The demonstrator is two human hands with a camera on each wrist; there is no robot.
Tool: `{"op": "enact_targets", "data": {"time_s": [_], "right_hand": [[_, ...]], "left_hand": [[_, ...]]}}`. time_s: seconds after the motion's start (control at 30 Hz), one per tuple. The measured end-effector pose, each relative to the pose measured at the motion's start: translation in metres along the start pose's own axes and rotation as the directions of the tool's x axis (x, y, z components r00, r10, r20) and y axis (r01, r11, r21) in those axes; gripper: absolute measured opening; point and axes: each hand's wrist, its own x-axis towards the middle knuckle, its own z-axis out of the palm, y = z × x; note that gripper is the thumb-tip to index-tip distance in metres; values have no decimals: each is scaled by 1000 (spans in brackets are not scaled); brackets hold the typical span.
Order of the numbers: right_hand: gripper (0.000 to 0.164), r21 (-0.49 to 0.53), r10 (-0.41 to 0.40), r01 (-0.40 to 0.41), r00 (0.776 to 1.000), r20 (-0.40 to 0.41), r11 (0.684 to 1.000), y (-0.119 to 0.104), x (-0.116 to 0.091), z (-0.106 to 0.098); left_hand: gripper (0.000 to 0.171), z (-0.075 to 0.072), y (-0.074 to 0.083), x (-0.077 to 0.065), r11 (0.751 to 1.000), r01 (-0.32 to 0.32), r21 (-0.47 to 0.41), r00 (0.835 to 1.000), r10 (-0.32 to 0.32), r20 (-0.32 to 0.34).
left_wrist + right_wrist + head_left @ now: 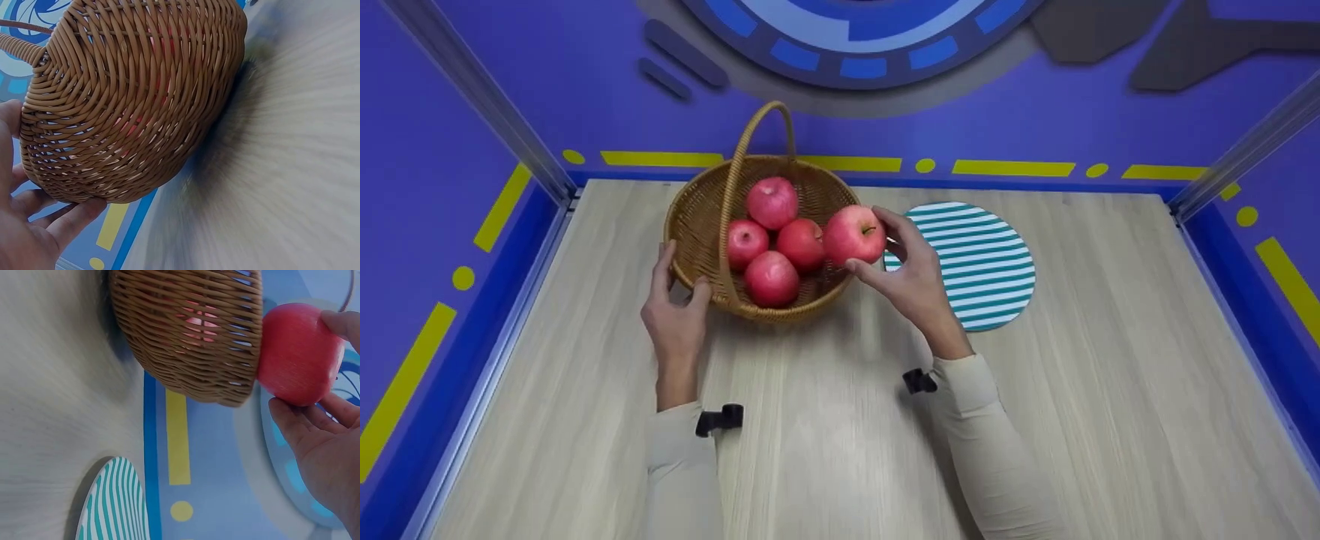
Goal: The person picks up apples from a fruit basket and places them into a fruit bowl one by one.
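Observation:
A brown wicker basket [688,225] with a tall arched handle stands at the left of the table, several red apples [772,278] inside it. My left hand [675,322] grips its left side, thumb near the front rim; in the left wrist view, fingers [79,219] touch the outside of the weave. Between thumb and fingers, my right hand [911,277] holds another red apple [851,238] at the basket's right rim. In the right wrist view this apple [298,354] is level with the rim, stem side turned away.
A round mat with teal and white stripes [982,262] lies right of the basket, partly behind my right hand. Blue panels [997,135] with yellow marks enclose the wooden table [825,420] at the back and sides. Metal posts [502,112] stand at the corners.

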Motion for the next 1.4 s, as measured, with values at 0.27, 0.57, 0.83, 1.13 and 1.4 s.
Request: {"op": "enact_targets", "data": {"time_s": [0.27, 0.57, 0.83, 1.13, 1.4], "right_hand": [[78, 7, -1, 1, 998, -62, 1000, 5, -8, -9], [81, -23, 7, -10, 993, -120, 1000, 14, -9, -13], [81, -45, 61, -71, 979, -193, 996, 26, -4, -17], [79, -57, 88, -108, 956, -279, 993, 44, -2, -33], [79, -88, 122, -160, 935, -334, 983, 59, -1, -41]], "left_hand": [[63, 3, 13, -4, 999, 41, -24, 999, -41, -5], [63, -1, 27, -8, 998, 63, -9, 998, -63, 6], [65, -2, 0, -1, 998, 56, 19, 998, -56, -5], [64, 0, 1, 0, 999, 36, 4, 999, -36, 4], [66, 0, 1, 1, 999, 41, 16, 999, -41, 5]]}}
